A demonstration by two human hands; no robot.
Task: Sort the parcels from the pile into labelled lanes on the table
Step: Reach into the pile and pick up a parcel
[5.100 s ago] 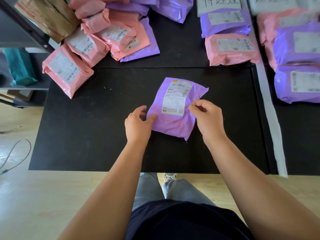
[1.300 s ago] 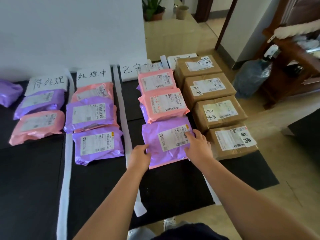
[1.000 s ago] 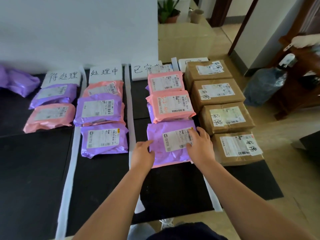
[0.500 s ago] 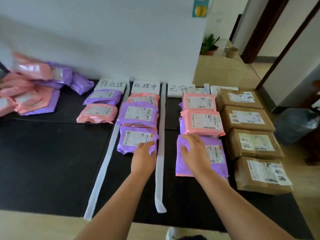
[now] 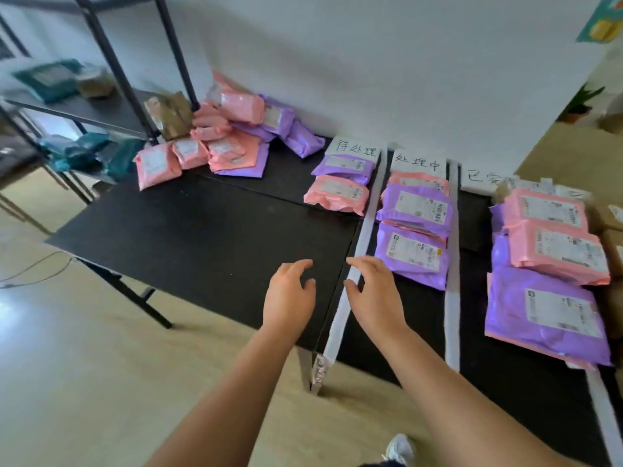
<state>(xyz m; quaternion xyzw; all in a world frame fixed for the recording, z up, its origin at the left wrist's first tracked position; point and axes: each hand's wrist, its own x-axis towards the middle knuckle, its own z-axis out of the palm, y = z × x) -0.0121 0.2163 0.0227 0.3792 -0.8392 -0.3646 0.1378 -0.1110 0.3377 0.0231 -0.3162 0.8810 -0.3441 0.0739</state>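
While both hands hover over the black table (image 5: 188,230), they hold nothing. Left hand (image 5: 289,298) and right hand (image 5: 372,296) have loose fingers; the pile (image 5: 215,136) lies far left.

The purple parcel (image 5: 546,318) that both hands had held at the middle of the worktop (image 5: 202,237) ended up at the near end of the third lane (image 5: 472,224). The left hand (image 5: 290,294) and right hand (image 5: 374,294) let go of it and came away empty, fingers loosely curled. The left was then above bare worktop and the right above a white strip (image 5: 340,318). The view swung back toward the pile (image 5: 219,143).
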